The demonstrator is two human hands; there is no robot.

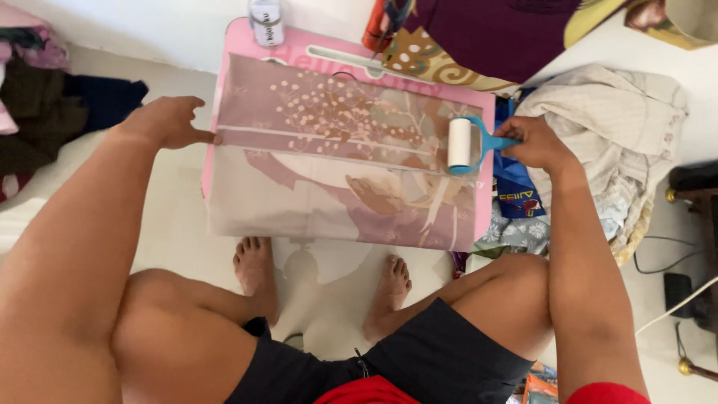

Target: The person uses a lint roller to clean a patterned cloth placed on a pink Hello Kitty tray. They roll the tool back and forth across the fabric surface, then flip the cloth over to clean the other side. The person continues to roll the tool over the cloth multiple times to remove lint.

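A pile of pale clothes (pixel 613 127) is lying near a blue bag (pixel 516 191). Dark clothes (pixel 52 112) are sitting far across the white floor (pixel 329 277). A small bottle (pixel 266 22) is standing up.

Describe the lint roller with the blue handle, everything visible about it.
The lint roller with the blue plastic handle has a white cylindrical roll held in a curved blue fork. It lies with the roll on the right end of the mauve patterned folded fabric, which is spread over the pink board. The right hand grips its handle; the left hand presses the fabric's left edge.
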